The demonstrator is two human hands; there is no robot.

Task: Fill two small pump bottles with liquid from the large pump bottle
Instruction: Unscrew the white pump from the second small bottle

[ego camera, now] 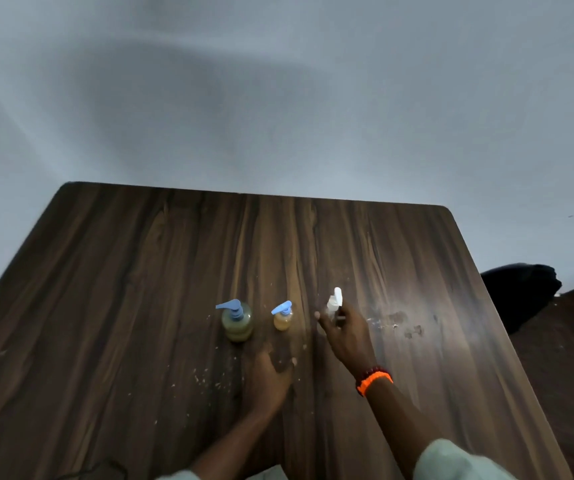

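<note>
Right hand fingers close around the white-pump small bottle, steadying it upright. Left hand lies flat, fingers spread, near the large bottle.

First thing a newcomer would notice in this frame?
Three pump bottles in a row mid-table: the large bottle on the left, a small amber bottle in the middle, and a white-pump bottle gripped by the right hand. An orange wristband stands out; the left hand lies flat on the wooden table.
</note>
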